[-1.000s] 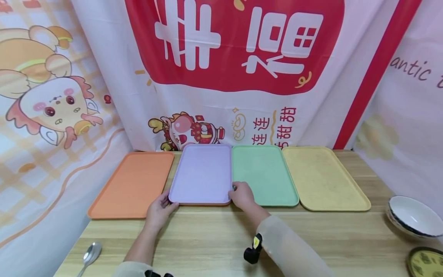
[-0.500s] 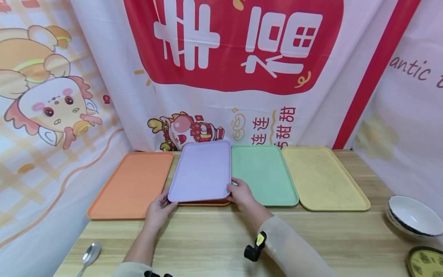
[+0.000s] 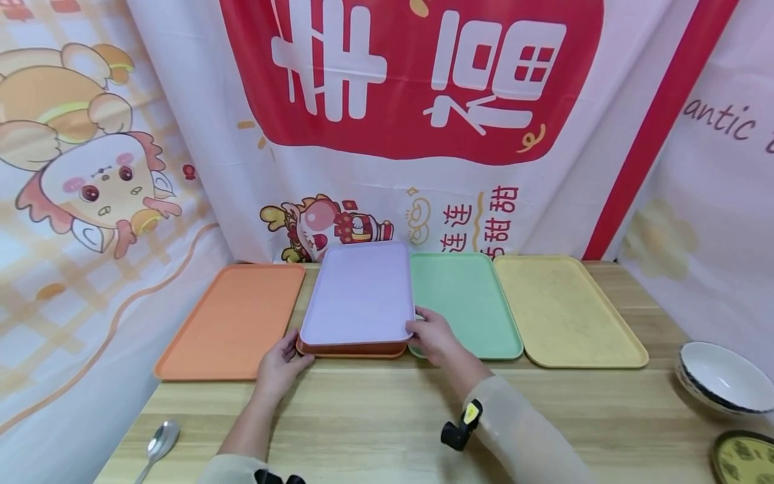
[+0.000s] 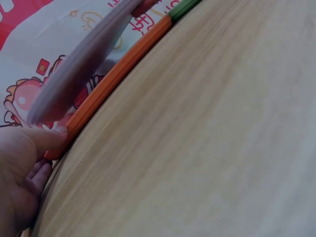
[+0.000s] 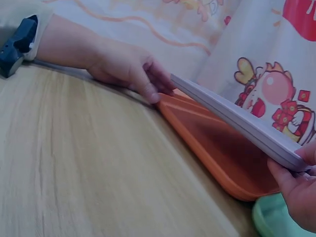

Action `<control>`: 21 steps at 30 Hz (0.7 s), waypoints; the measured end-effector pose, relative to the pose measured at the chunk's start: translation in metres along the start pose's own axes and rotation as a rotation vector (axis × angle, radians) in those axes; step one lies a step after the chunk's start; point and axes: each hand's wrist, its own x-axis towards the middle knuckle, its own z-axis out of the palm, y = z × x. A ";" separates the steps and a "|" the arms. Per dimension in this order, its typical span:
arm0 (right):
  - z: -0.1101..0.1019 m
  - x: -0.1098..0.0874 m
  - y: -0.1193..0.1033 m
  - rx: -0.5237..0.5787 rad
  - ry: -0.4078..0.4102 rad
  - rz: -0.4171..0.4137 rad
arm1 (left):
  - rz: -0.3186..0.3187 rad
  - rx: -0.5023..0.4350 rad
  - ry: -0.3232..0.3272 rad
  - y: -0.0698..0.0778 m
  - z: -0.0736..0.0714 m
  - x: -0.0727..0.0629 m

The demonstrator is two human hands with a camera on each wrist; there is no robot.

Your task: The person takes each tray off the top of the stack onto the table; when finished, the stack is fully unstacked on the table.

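Note:
My right hand [image 3: 435, 336] pinches the near right corner of a light purple tray [image 3: 359, 292], which is raised and tilted above an orange tray [image 5: 207, 136]. The right wrist view shows a gap between the two trays. At the orange tray's near left corner, my left hand [image 3: 279, 370] grips with the thumb [image 4: 52, 137] on the rim and fingers below. The purple tray hides most of the orange tray in the head view. A green tray [image 3: 462, 302] lies on the right, partly behind my right hand.
Another orange tray [image 3: 236, 323] lies on the left of the wooden table [image 3: 363, 423], and a yellow tray [image 3: 568, 312] on the right. A spoon [image 3: 162, 440] is at the front left. A white bowl [image 3: 722, 376] and a patterned yellow dish [image 3: 746, 457] stand at the right edge.
The purple tray has risen off the orange tray and shifted slightly right, carried by my right hand. More of the orange tray shows underneath. My left hand has stayed at the near left corner.

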 end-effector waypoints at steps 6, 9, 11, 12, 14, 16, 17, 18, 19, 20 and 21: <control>-0.027 -0.006 -0.015 0.009 -0.023 -0.015 | -0.015 0.071 0.005 0.002 0.000 0.000; -0.045 -0.009 -0.021 -0.005 -0.030 -0.029 | -0.015 0.071 0.006 0.003 0.000 0.001; -0.059 -0.012 -0.023 -0.019 -0.022 -0.037 | -0.016 0.073 0.004 0.004 0.001 0.001; -0.066 -0.013 -0.024 -0.029 -0.016 -0.040 | -0.018 0.073 0.003 0.004 0.001 0.001; -0.080 -0.016 -0.027 -0.035 -0.001 -0.048 | -0.019 0.073 -0.001 0.003 0.001 0.000; -0.096 -0.019 -0.031 -0.041 0.017 -0.057 | -0.022 0.071 -0.005 0.004 0.000 0.000; -0.104 -0.021 -0.033 -0.045 0.028 -0.057 | -0.022 0.067 -0.007 0.004 0.000 0.000; -0.112 -0.023 -0.035 -0.051 0.033 -0.058 | -0.020 0.062 -0.006 0.004 0.000 0.000; -0.120 -0.025 -0.037 -0.060 0.035 -0.060 | -0.017 0.059 -0.006 0.004 0.000 0.000; -0.128 -0.028 -0.039 -0.072 0.036 -0.059 | -0.019 0.055 -0.005 0.004 0.000 -0.001; -0.137 -0.030 -0.041 -0.092 0.031 -0.056 | -0.019 0.054 -0.004 0.004 0.000 -0.001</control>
